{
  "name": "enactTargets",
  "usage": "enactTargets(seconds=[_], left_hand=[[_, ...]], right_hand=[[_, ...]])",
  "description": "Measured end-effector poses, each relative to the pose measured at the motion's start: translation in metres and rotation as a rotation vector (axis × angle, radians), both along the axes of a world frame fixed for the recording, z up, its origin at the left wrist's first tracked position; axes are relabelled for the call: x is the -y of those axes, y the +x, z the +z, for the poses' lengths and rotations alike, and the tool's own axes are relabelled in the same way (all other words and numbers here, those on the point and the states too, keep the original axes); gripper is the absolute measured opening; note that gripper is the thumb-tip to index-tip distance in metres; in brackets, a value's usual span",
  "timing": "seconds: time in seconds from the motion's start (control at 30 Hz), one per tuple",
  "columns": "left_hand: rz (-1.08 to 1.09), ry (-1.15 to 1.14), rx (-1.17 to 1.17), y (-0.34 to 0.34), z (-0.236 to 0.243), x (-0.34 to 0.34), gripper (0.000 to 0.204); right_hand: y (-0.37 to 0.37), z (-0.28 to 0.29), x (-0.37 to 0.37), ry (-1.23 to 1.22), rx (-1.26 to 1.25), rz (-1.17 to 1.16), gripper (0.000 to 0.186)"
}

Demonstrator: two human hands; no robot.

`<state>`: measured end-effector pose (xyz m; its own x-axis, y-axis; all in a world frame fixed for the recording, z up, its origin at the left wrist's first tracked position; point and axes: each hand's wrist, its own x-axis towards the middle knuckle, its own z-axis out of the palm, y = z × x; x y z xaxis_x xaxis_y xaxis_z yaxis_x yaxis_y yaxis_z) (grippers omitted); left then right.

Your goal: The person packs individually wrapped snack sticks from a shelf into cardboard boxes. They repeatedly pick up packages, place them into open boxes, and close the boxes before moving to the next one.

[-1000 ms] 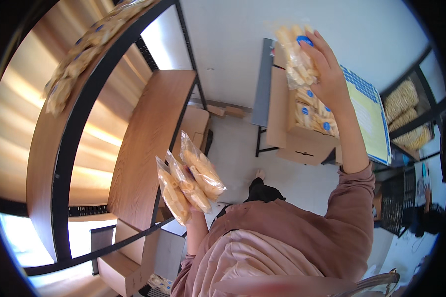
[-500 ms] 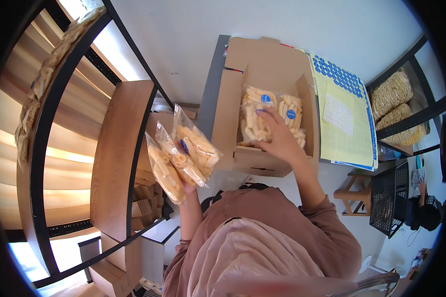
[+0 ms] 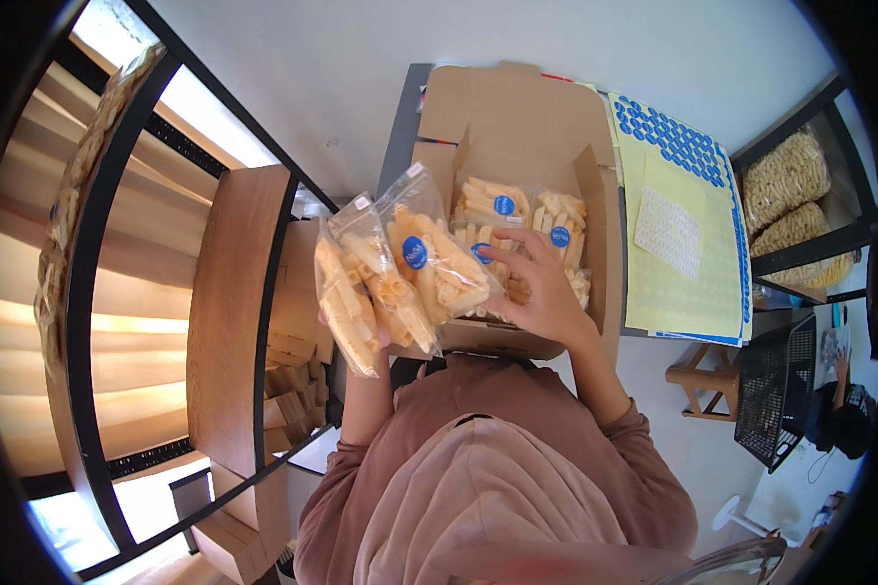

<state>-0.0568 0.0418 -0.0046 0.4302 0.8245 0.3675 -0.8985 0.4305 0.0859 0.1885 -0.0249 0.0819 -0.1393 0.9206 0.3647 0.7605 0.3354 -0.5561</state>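
Observation:
My left hand (image 3: 383, 338), mostly hidden behind what it carries, grips several clear packets of pale, stick-shaped snacks. One snack packet (image 3: 434, 268) with a round blue label faces up nearest the box; two more packets (image 3: 380, 288) fan out on its left. My right hand (image 3: 546, 297) hovers over the open cardboard box (image 3: 605, 292), fingers curved and apart, nothing between them. Inside the box lie several similar packets, among them a back-left packet (image 3: 483, 207) and a right-hand packet (image 3: 561, 214), both blue-labelled. The held packets overlap the box's front left corner.
Yellow sticker sheets (image 3: 693, 292) with blue round labels lie right of the box. A wooden shelf (image 3: 239, 312) with a black frame stands left, cartons (image 3: 298, 400) beside it. At right are bagged snacks (image 3: 788, 175), a wooden stool (image 3: 702, 380), a black crate (image 3: 776, 390) and another person (image 3: 834, 414).
My left hand has brought its packets rightward and up, toward the box. My right hand has lifted off the front-left packet in the box and drawn slightly down, with its fingers still apart.

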Motion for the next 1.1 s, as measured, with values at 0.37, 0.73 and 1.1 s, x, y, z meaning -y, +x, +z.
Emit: enactTargets(seconds=[0.37,0.73,1.1], left_hand=[[-0.282,0.173,-0.276,0.033,-0.018,-0.041,0.081],[-0.647,-0.032,0.366,0.014,0.010,-0.077,0.062],[-0.800,-0.173,-0.071,0.050,0.020,-0.034,0.074]], right_hand=[[-0.007,0.042,-0.033,-0.249,-0.665,-0.211,0.049],[0.041,0.008,-0.021,0.118,-1.310,-0.684,0.037],[0.028,-0.036,-0.049,-0.257,-1.003,-0.651,0.065]])
